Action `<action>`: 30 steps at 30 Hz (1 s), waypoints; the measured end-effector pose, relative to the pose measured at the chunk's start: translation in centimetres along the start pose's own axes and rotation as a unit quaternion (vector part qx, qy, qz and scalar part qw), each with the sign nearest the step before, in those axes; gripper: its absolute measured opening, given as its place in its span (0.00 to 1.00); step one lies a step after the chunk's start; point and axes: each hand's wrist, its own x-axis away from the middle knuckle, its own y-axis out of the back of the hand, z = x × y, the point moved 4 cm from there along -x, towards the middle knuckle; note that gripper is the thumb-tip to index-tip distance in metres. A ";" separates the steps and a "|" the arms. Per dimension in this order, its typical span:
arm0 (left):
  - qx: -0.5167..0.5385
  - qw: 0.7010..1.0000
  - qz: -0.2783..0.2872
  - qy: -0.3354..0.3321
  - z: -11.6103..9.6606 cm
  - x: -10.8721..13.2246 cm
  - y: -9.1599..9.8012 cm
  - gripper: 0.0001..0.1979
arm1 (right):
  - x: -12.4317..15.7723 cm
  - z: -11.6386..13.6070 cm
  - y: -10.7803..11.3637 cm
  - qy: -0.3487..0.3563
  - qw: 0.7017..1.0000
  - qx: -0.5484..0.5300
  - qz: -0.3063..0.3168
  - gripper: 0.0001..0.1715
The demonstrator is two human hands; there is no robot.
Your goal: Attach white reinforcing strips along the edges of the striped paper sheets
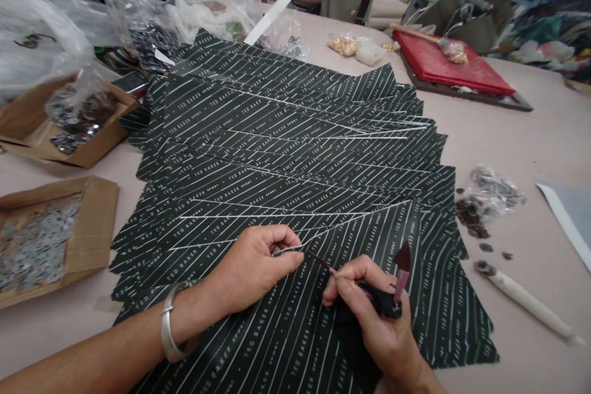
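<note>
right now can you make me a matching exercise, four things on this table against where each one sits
Things:
1. red tray
2. white-handled tool
3. box of silvery metal pieces
4. thin pointed tool

Places:
A. held in the right hand
B. near left edge of the table
C. far right, beyond the black striped sheets
D. lying on the table right of the sheets

Pairs: 1-C, 2-D, 3-B, 4-A
</note>
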 end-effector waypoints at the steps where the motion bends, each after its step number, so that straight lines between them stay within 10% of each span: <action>1: -0.002 1.000 0.001 0.000 0.0 0.0 0.0 0.06 | 0.0 0.0 0.0 0.002 1.000 0.003 0.002 0.12; 30: 0.003 1.000 -0.009 0.024 0.2 0.2 -0.2 0.08 | -0.7 -0.3 -0.9 -0.011 0.993 0.094 -0.065 0.08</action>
